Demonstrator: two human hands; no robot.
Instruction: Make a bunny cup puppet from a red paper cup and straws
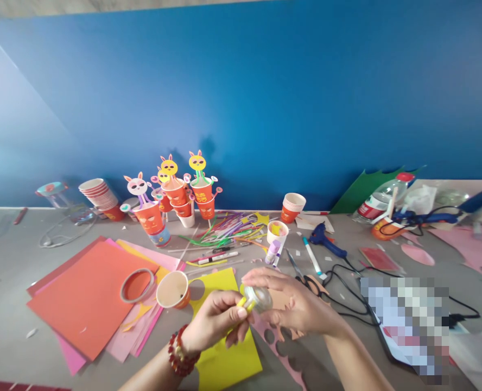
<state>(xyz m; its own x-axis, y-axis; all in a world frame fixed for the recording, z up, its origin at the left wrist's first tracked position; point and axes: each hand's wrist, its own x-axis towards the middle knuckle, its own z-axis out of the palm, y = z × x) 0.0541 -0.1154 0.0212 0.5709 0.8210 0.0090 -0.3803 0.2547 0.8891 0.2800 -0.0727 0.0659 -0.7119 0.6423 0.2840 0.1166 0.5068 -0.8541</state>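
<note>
My left hand (220, 317), with a red bead bracelet at the wrist, pinches a small clear roll of tape (258, 298) by a yellow part at its edge. Around the roll's far side curves my right hand (300, 304), its fingers stretched and apart from the thumb; whether it touches the roll I cannot tell. Below both hands lies a yellow paper sheet (228, 358) with cut-outs. A pink strip with round holes (270, 336) extends beneath my right hand. Left of my left hand stands an open paper cup (173, 290).
Rabbit-faced cup figures (147, 220) stand at the back. Orange paper (90, 288) bears a tape ring (122, 285) at left. Scissors (306, 282), a blue glue gun (326, 239), black cables (347, 296) and a phone-like device (404, 331) lie at right.
</note>
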